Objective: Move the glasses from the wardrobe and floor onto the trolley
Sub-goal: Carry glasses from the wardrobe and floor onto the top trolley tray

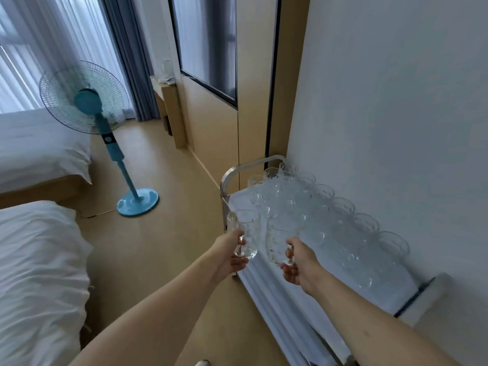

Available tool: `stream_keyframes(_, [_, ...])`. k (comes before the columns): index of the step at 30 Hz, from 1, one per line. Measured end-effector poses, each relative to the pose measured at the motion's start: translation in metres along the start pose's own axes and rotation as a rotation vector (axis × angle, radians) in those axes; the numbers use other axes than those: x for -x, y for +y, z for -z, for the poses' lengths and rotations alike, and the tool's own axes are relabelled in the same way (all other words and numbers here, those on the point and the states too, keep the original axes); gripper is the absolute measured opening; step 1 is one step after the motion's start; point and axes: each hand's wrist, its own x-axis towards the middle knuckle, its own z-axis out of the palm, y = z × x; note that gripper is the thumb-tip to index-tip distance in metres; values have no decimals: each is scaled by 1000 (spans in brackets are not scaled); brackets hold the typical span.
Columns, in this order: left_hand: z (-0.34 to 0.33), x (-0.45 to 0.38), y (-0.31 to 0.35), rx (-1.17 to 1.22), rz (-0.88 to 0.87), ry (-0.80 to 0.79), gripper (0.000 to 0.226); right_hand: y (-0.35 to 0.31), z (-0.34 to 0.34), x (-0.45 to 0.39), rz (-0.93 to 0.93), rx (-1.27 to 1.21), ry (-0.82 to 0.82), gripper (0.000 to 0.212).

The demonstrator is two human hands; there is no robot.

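Left hand [229, 256] gripping a clear glass mug [244, 233] by its handle at the trolley's [232, 173] near-left edge, right hand [299, 265] gripping a second mug [278, 239] just beside, rows of glasses [330, 220] on the white-covered top behind, blue fan [105, 133] far left.

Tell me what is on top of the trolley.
The metal trolley carries a white cloth with many clear glass mugs in rows by the wall. The cloth hides the trolley's top surface and drapes over its side.
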Motion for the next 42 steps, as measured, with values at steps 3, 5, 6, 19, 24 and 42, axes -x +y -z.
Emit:
stream_keyframes(3, [3,-33,15,-52,32,-74,27,0,-13,-20,-35,-39,74,31])
stream_keyframes(5, [6,-54,24,-102,53,-112,27,-1,-21,-29,-63,-70,127,31])
stream_keyframes(6, [6,-66,29,-128,64,-134,28,-2,-24,-34,-72,-88,155,30])
stream_keyframes(19, [-3,-164,66,-320,186,-426,26,9,-51,-77,-166,-315,433,31])
stream_keyframes(24, [-27,-186,56,-322,293,-495,26,19,-44,-93,-216,-386,491,34])
stream_keyframes(42, [-104,-232,28,-366,285,-446,15,33,1,-158,-139,-458,370,33])
